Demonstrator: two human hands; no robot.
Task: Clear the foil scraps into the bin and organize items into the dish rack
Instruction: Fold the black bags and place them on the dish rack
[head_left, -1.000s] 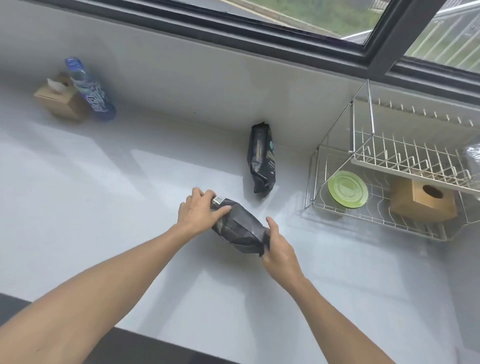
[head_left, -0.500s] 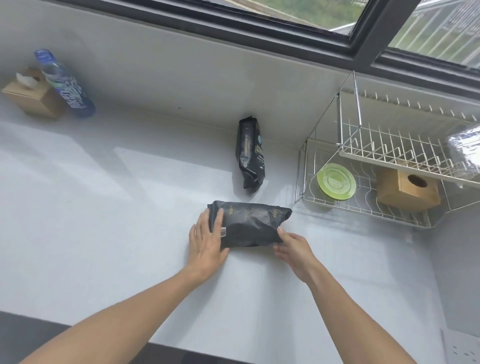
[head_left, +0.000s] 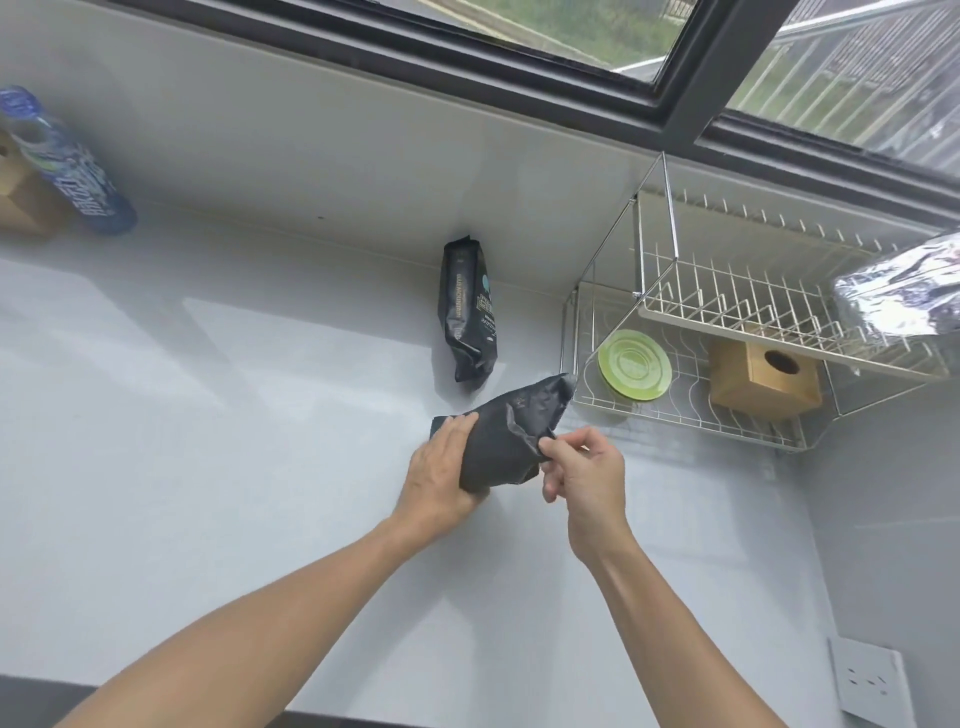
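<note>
Now both hands grasp 1 black pouch (head_left: 506, 436): left hand (head_left: 441, 480) underneath, right hand (head_left: 582, 467) pinching its edge; next, carry it rightward into the dish rack (head_left: 691, 415).

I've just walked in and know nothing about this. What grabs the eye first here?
Two bare arms reach to mid-counter, left hand and right hand gripping a crumpled black bag. A second black bag stands by the wall behind. To the right, a wire dish rack holds a green plate, a wooden box and shiny foil.
</note>
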